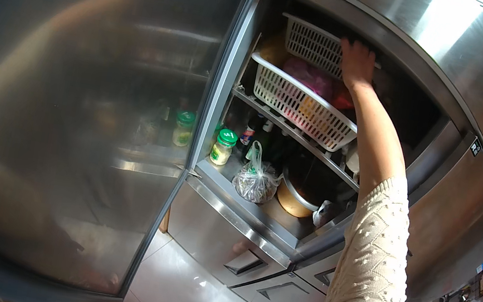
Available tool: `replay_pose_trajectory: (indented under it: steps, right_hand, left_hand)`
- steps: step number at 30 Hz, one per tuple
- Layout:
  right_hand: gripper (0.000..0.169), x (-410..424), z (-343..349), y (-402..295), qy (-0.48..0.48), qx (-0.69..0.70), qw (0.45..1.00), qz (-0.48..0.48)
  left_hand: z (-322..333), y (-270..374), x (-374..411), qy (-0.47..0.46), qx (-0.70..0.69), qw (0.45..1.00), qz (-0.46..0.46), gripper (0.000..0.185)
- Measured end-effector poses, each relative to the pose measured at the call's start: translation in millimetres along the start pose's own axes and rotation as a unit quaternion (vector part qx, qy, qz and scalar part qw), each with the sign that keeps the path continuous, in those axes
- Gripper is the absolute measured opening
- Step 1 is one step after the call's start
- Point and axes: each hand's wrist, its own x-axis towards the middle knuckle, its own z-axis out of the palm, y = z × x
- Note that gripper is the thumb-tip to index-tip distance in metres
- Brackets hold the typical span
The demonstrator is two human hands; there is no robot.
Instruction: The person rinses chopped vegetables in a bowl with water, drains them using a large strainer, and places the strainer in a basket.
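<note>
My right hand (358,64) reaches into an open stainless-steel refrigerator, its fingers curled over the rim of the upper white plastic basket (313,44). That basket is tilted at the back, behind and above the lower white plastic basket (299,101). Pink and red plastic bags (309,75) lie in the lower basket, which rests on a wire shelf (288,127). My forearm hides the right ends of both baskets. My left hand is out of view.
The steel door (84,126) stands wide open at left. Below the shelf are a green-lidded jar (223,147), a dark bottle (250,129), a knotted plastic bag (256,183) and a pot (295,200). Drawers (245,261) sit beneath; utensils (460,295) hang at far right.
</note>
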Motion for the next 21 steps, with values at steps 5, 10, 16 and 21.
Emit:
replay_pose_trajectory:
  steps: [5, 10, 16, 21]
  right_hand:
    - [0.052, 6.8, 21.4, -0.5, 0.040, -0.001, 0.999, -0.031]
    - [0.054, -81.5, -56.8, -40.7, -0.004, 0.245, 0.962, -0.123]
    - [0.009, -328.8, -132.6, -81.9, -0.233, 0.488, 0.790, -0.289]
    - [0.021, -564.1, -218.2, -64.9, -0.383, 0.609, 0.679, 0.145]
  left_hand:
    - [2.2, -2.6, 0.0, 0.005, 0.014, 1.000, 0.006, 0.047]
    - [3.2, 13.1, -3.0, 0.004, 0.070, 0.997, 0.011, 0.045]
    - [66.1, 13.0, 3.5, -0.159, 0.205, 0.966, -0.019, 0.043]
    - [193.2, -17.7, -16.1, -0.469, 0.321, 0.822, -0.046, 0.042]
